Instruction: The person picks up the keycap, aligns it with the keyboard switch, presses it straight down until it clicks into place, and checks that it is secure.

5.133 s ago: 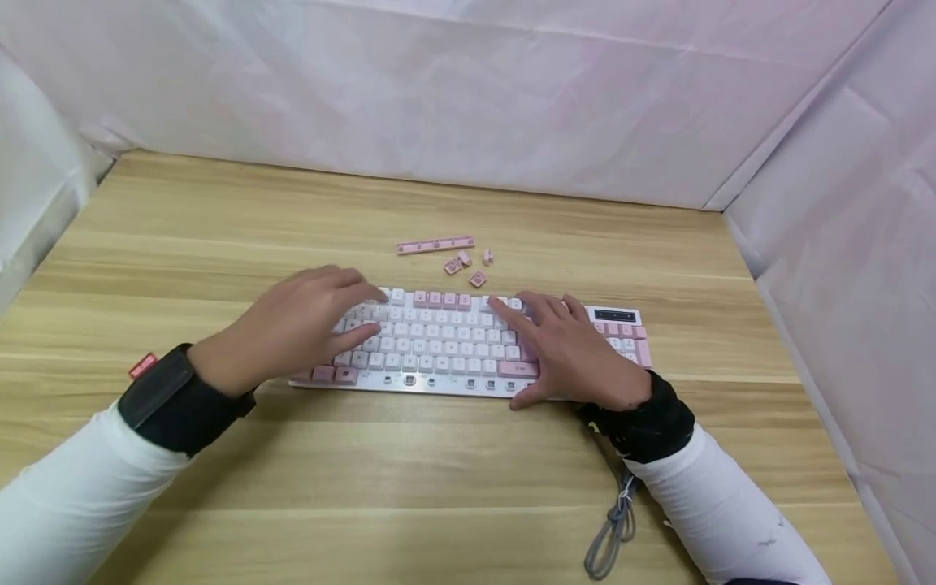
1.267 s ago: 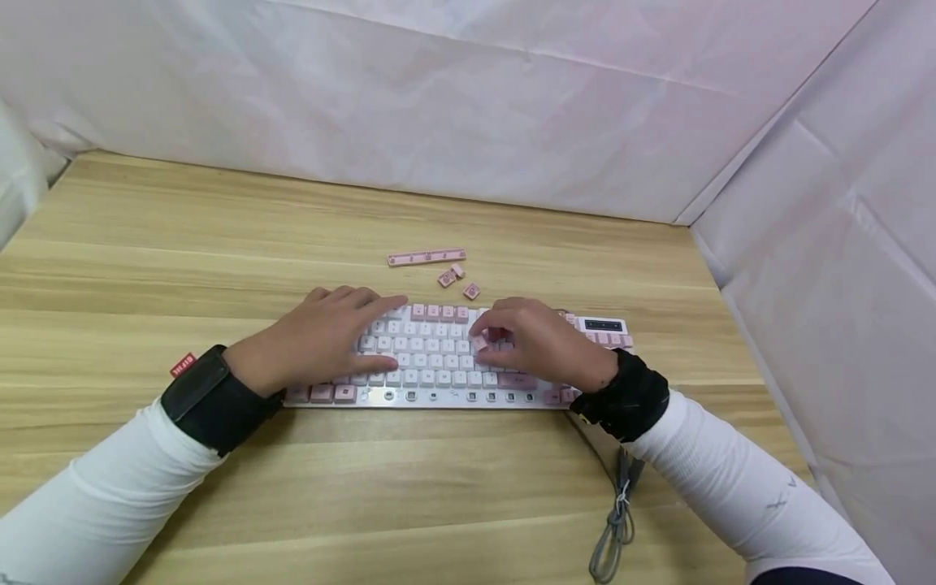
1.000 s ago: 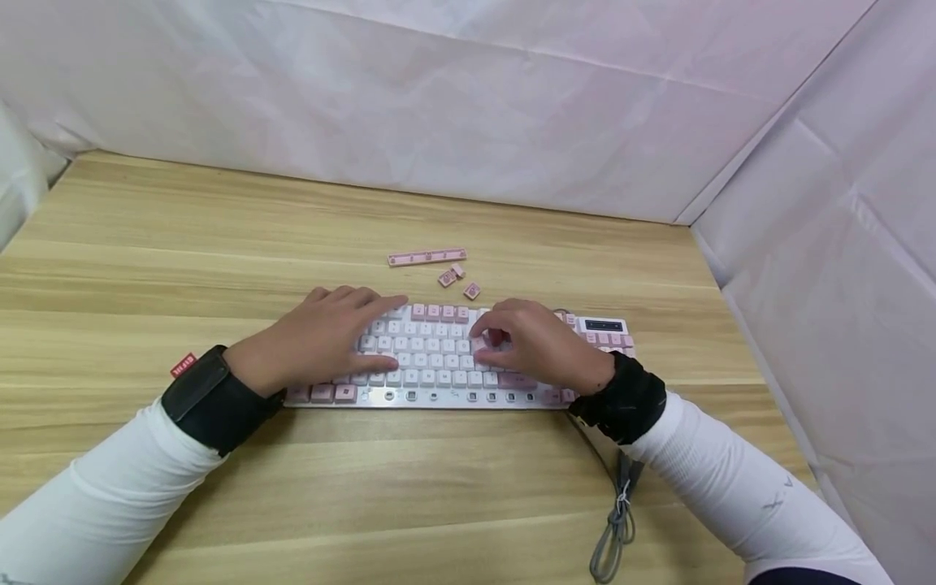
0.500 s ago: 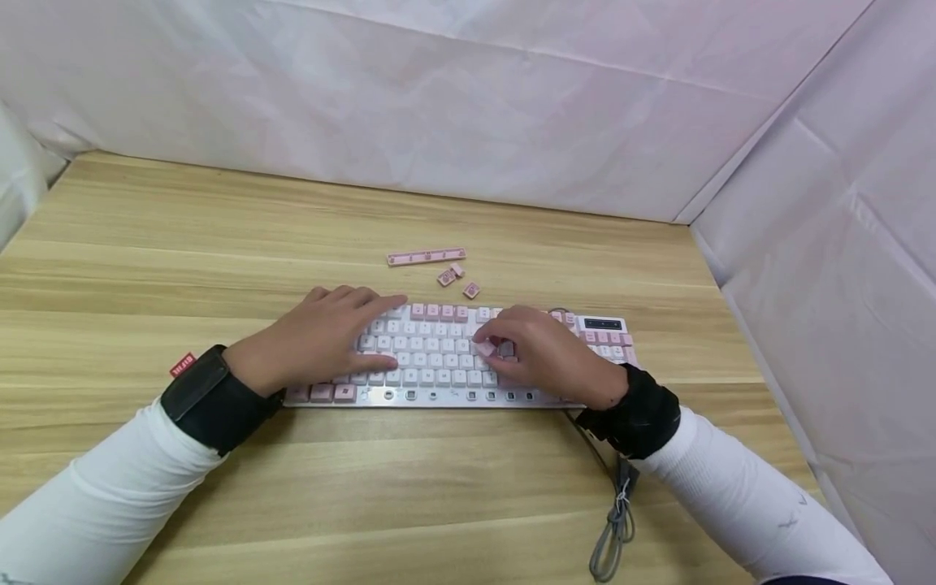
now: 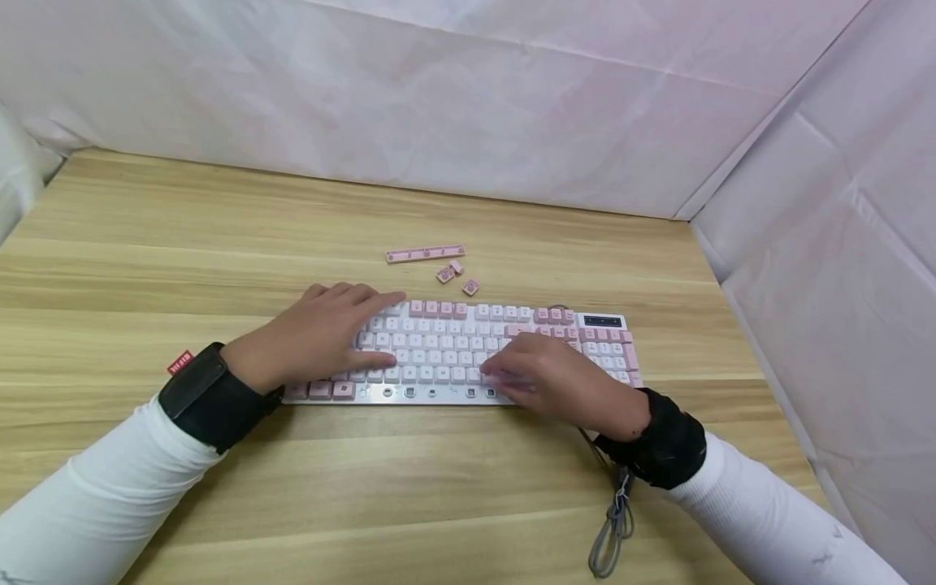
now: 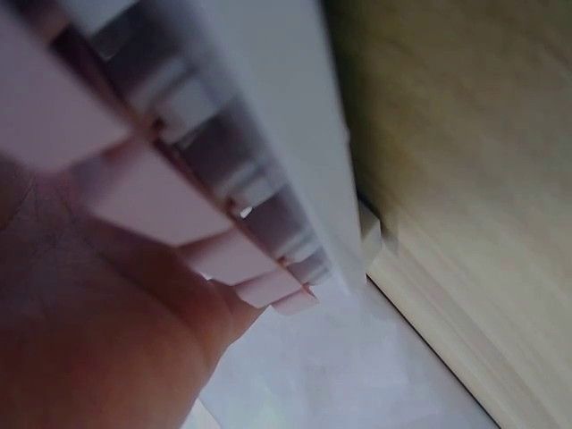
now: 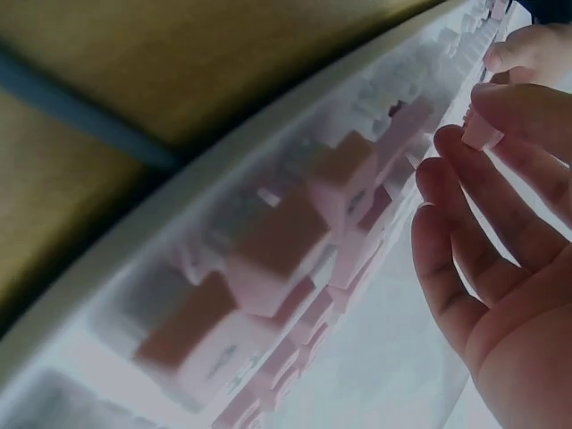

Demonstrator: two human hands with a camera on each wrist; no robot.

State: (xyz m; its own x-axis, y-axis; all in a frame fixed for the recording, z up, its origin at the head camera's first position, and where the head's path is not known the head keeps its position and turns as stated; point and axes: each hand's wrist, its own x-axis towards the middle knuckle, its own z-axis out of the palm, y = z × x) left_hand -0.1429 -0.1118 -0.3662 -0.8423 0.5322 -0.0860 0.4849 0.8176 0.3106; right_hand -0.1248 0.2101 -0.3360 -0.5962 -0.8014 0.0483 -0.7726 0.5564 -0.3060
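Note:
A white and pink keyboard (image 5: 446, 399) lies across the table, several key positions in its near row without keycaps. My left hand (image 5: 318, 337) rests over its left end, fingers and thumb spread out. In the left wrist view the palm (image 6: 107, 331) is against the pink keycaps (image 6: 152, 197) there. Over the near row, right of the middle, my right hand (image 5: 552, 375) pinches a small pink keycap (image 7: 481, 132) between thumb and fingers, clear in the right wrist view. Blur hides the fingertips in the head view.
Beyond the keyboard lie a long pink spacebar keycap (image 5: 426, 254) and a few small pink keycaps (image 5: 470, 287). A bundled grey cable (image 5: 611, 532) lies near the right forearm. White cloth (image 5: 439, 97) hangs behind the wooden table (image 5: 219, 219).
One loose pink keycap has left the table beyond the keyboard since the oldest frame. In the last second my right hand has moved toward the keyboard's near edge; the left has stayed put.

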